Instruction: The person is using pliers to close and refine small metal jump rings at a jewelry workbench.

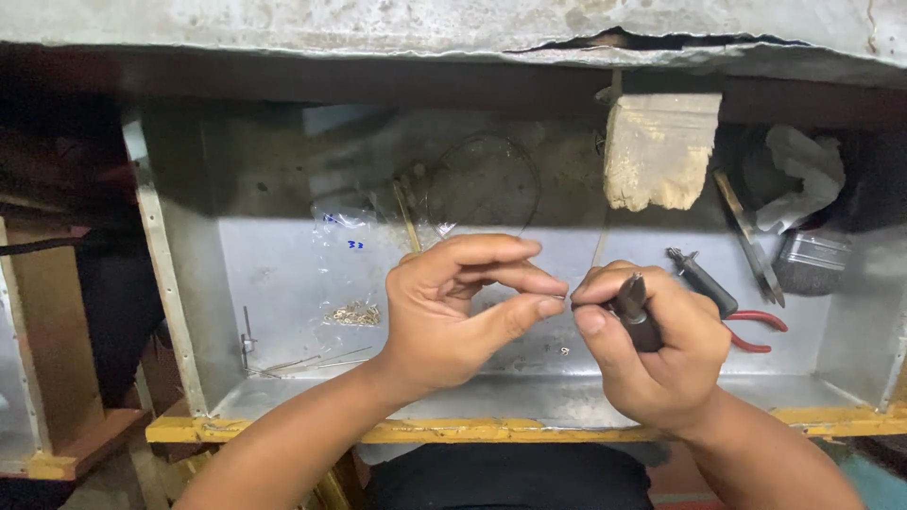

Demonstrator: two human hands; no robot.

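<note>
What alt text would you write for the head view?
Two bare hands meet fingertip to fingertip over a metal tray: the left hand pinches something tiny, the right hand grips a dark tool. Red-handled pliers lie behind.

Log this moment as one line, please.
left hand: fingertips pinched, item too small to tell | right hand: grips dark tool | red-handled pliers: lying in metal tray

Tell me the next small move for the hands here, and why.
Probably bring the dark tool in the right hand up to the left hand fingertips: they are pinched together beside the tool's tip, over the metal tray. Whatever they pinch is too small to tell.
</note>
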